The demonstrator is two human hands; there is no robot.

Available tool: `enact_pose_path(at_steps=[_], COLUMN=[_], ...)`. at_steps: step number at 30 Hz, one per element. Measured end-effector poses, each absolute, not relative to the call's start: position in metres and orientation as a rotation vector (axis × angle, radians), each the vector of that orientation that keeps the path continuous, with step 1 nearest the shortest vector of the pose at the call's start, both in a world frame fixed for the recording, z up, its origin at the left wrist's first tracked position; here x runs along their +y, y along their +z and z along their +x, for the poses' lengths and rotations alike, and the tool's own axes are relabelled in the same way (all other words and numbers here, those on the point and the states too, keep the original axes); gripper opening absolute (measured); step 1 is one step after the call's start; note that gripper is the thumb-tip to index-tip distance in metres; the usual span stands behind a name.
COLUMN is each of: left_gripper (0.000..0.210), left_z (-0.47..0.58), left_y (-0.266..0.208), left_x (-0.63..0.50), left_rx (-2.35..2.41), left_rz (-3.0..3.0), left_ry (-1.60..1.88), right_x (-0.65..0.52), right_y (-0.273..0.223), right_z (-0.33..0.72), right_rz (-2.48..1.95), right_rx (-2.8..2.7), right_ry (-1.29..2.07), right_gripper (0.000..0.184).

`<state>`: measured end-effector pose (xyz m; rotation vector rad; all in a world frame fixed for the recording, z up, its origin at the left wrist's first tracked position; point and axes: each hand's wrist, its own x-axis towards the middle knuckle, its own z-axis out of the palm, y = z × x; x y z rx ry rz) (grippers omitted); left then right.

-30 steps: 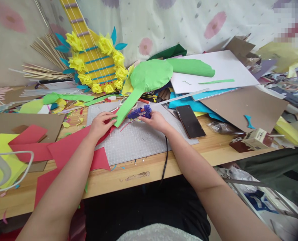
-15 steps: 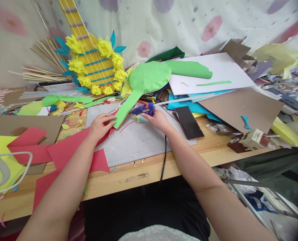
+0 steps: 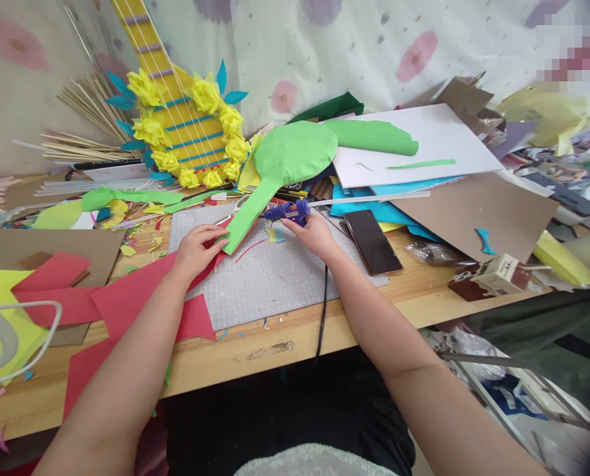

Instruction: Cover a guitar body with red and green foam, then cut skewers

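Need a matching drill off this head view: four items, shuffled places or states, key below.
1. Glue gun
2. Smartphone
3. Guitar model
4. Green paddle-shaped piece

A. Trimmed with yellow flowers
B. Lower end touched by the left hand
C. Held in the right hand
D. Lying flat, screen dark

Pairs: 1-C, 2-D, 3-A, 4-B

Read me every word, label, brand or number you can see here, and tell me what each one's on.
None can be read with certainty.
Drink carton: dark lettering, too small and blurred to read.
Blue glue gun: a tiny label, illegible.
Cutting mat: fine printed grid; no legible numbers.
Phone: dark screen, no visible text.
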<state>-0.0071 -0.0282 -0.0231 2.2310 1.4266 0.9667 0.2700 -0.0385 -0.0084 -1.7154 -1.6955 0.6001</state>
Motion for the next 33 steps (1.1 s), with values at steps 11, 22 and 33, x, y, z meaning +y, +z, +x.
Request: enact_pose_path(at_steps=[11,22,33], left_gripper=[0.029,0.029,0.037], left_z=[-0.008,-0.008,0.007], left_y=[-0.026,-0.024,-0.024], left_x=[-0.027,-0.029,-0.028], left_rx=[1.408,1.425,1.648], left_rz=[2.239,2.210,2.119], left_ry=[0.983,0.982,1.090], right_x=[-0.033,-0.037,-0.028], right_y=[-0.013,-0.014,-0.020], right_z=[0.283,0.288,0.302], right_rz=[-1.750,-1.725,-2.032], right_rx=[-1.497,-1.483,-1.486], right_ry=[0.524,0.563,0.352], right_gripper=[0.052,0.049,0.057])
